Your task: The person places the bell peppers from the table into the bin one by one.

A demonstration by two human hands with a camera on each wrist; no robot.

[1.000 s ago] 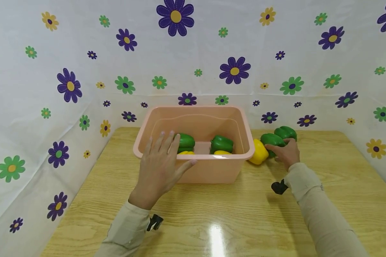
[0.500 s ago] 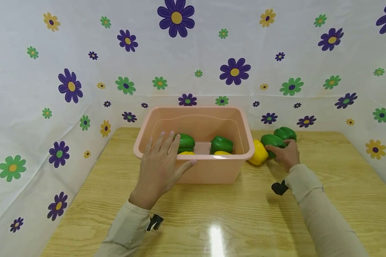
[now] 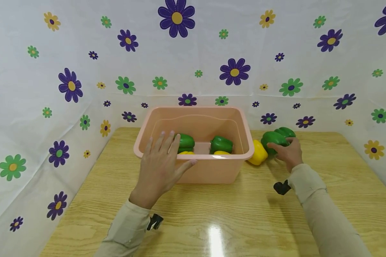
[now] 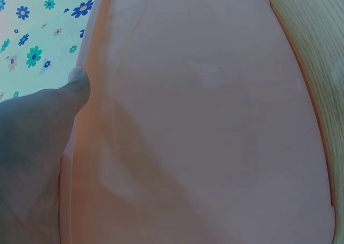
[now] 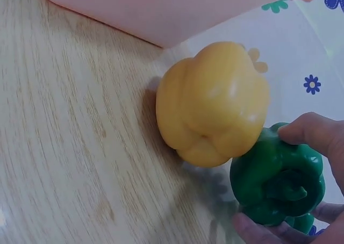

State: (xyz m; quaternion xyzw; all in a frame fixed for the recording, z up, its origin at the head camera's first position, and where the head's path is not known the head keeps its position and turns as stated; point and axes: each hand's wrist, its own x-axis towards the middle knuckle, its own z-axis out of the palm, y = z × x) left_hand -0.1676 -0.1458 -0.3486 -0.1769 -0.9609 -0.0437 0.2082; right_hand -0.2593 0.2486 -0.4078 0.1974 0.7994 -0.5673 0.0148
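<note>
The green pepper [image 3: 272,141] in my grasp is right of the tub [image 3: 209,171], past the yellow pepper [image 3: 258,152] that sits just beside the tub's wall. My right hand [image 3: 288,153] pinches it, thumb on one side and fingertips opposite. I cannot tell whether it is clear of the worktop [image 3: 193,207]. To hold it well, I'd say, keep the thumb facing the fingers across the fat middle, because the skin looks slick. A straight, upward lift should be kinder than a sideways pull, which could nudge the yellow pepper or the rear pepper [image 3: 286,131], green too and partly hidden.

My left hand [image 3: 157,171] is spread at the tub's near left, thumb at the rim; I think light pressure there keeps the tub steady. Inside lie the left pepper [image 3: 186,142] and the right pepper [image 3: 221,144], both green, and in front of each shows the top of a yellow one [image 3: 222,152].

The worktop is pale grained wood, shiny enough to mirror a bright streak. Around its back and sides hangs a white sheet [image 3: 199,46] with purple, green and yellow flowers
</note>
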